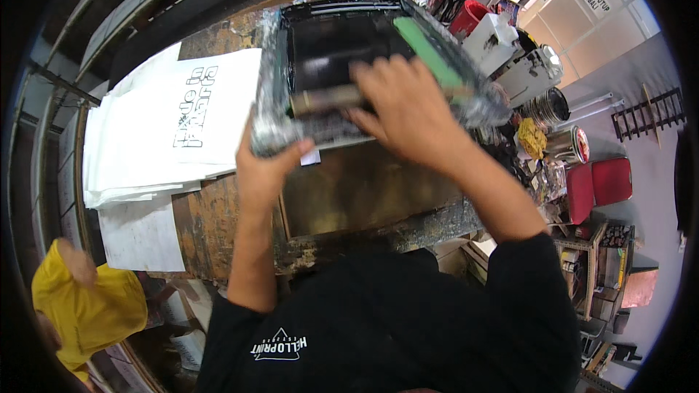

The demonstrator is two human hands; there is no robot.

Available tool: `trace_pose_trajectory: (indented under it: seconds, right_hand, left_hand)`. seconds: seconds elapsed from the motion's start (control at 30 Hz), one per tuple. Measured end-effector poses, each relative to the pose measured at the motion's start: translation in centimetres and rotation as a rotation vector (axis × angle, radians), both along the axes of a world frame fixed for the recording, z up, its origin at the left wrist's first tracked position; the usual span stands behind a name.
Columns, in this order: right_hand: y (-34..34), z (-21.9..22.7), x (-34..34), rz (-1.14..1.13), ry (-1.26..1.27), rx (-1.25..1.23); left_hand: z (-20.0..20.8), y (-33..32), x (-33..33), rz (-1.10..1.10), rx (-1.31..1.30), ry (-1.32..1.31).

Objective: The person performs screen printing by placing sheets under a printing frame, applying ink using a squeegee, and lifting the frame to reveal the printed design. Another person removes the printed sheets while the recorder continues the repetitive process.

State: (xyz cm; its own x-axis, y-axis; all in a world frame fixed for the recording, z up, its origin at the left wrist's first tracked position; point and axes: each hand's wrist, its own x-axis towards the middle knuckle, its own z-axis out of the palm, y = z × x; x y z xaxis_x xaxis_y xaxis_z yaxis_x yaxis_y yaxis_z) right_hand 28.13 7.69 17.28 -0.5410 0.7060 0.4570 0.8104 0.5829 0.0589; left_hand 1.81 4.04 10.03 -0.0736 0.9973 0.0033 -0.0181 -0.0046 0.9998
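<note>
A screen printing frame (273, 51), its border wrapped in shiny clear film or tape, lies on the worktable under my hands. Dark ink covers most of its mesh (335, 44), and a green strip (429, 51) runs along the right side. My right hand (404, 105) grips a squeegee (324, 100) with a wooden handle, which lies crosswise over the near part of the mesh; motion blurs it slightly. At the frame's near left corner, my left hand (262, 160) is closed round the edge, thumb on the near side. Some of its fingers are hidden.
White printed sheets (145, 124) are stacked left of the frame. The stained worktable (211, 222) holds a dark flat board (364, 189) nearer me. Cans and a white container (491, 44) crowd the right. A person in yellow (87, 306) is at lower left; a red chair (611, 180) stands right.
</note>
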Motion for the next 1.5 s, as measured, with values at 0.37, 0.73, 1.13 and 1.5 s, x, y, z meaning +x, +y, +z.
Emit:
trace_pose_trajectory:
  seconds: [0.37, 0.73, 1.13, 1.5]
  right_hand:
    - [1.1, -14.2, -0.4, 0.011, 0.051, -0.406]
    - [32.4, -12.3, 0.1, 0.108, 0.028, -0.299]
    - [2.7, -5.8, -0.1, 0.008, 0.017, -0.437]
    - [3.8, 8.2, -2.3, -0.051, 0.151, 0.156]
  left_hand:
    - [-12.0, -3.5, -2.1, 0.067, 0.249, 1.085]
    - [-11.6, -3.4, -2.4, 0.077, 0.304, 0.938]
    - [-9.0, -3.6, -0.6, 0.102, 0.213, 0.461]
    - [-4.3, 1.0, 1.7, 0.045, 0.128, 1.014]
